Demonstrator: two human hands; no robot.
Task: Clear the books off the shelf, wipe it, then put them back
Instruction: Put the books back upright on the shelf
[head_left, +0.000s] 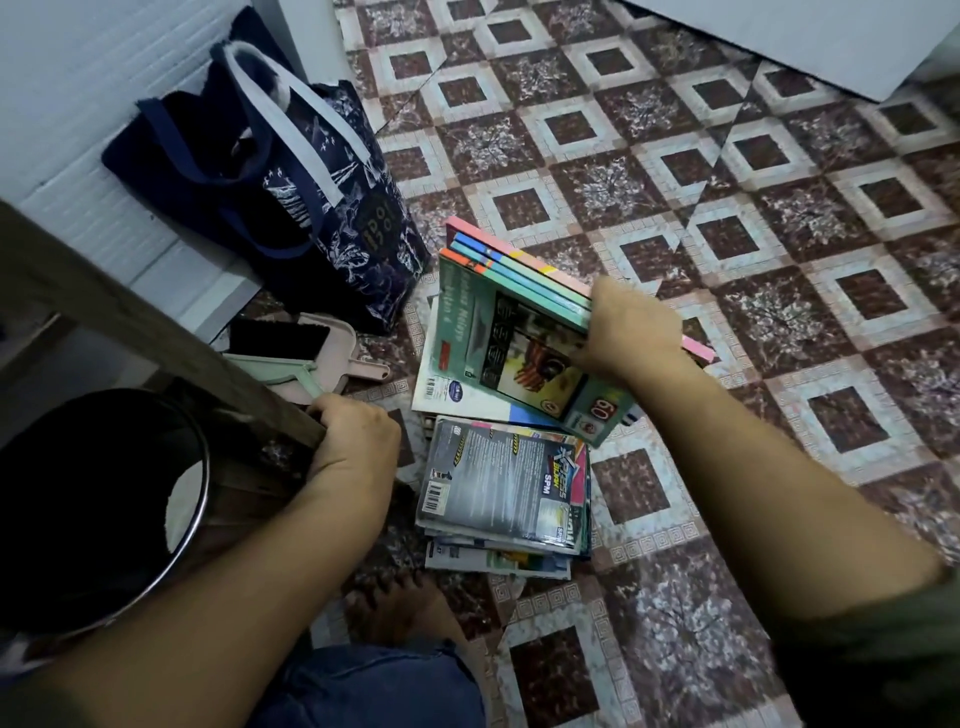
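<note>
My right hand (631, 332) grips a bundle of thin books (511, 317) by their edges, tilted up above the floor; the front one has a teal cover with a photo. Under them lies a white-covered book (457, 392) flat on the tiles. Nearer me sits a stack of books (506, 499) on the floor, a grey cover on top. My left hand (353, 434) grips the corner of the dark wooden shelf (156, 332) at the left.
A navy patterned tote bag (332, 208) stands against the white wall. A pink dustpan with a green brush (306, 358) lies beside the shelf. A black round bin (93, 499) is at the lower left. My bare foot (405, 608) rests on patterned tile floor (779, 260).
</note>
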